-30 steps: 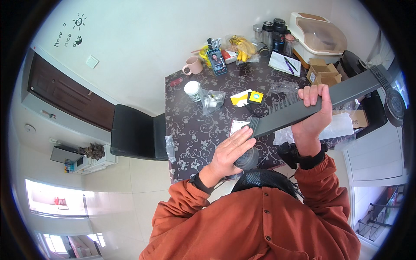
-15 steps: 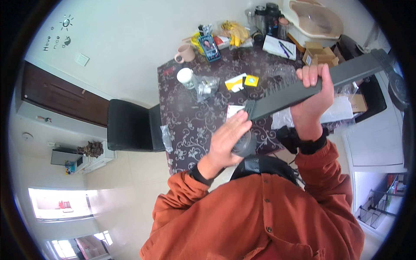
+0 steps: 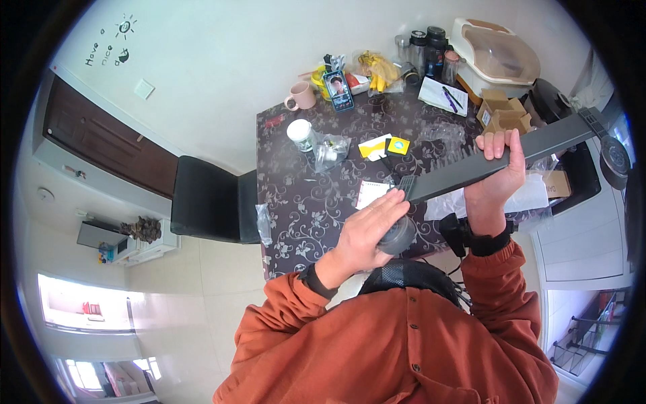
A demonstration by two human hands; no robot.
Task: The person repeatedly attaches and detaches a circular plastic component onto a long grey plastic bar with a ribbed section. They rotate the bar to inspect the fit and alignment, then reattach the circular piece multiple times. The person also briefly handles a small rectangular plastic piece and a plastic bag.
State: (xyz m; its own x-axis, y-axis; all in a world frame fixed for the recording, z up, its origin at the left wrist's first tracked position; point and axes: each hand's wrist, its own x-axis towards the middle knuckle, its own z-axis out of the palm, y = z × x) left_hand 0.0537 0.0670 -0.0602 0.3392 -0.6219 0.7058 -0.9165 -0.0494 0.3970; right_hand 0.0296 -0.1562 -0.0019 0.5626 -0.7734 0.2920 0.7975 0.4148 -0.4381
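Observation:
A long dark grey bar [image 3: 498,159] is held at a slant above the table, its right end higher in the picture. At each end sits a round black wheel-like piece, one on the right [image 3: 614,159] and one on the left [image 3: 398,236]. My right hand [image 3: 496,176] wraps round the bar's middle, fingers over its far edge. At the bar's left end my left hand [image 3: 369,230] grips, fingers stretched together along the end and touching the round piece; its thumb is hidden. Black bands circle both wrists, and a black device [image 3: 456,233] hangs beside the right one.
A dark flowered table [image 3: 296,215] bears a white jar [image 3: 300,135], a pink mug [image 3: 301,96], a propped phone [image 3: 338,91], yellow cards [image 3: 397,146], a notebook [image 3: 442,97] with pens and a cardboard box [image 3: 501,111]. A black chair [image 3: 208,200] stands to the left.
The view has shifted, so the table and room appear slightly lower and farther right. Both hands keep their hold on the bar, which stays at nearly the same slant.

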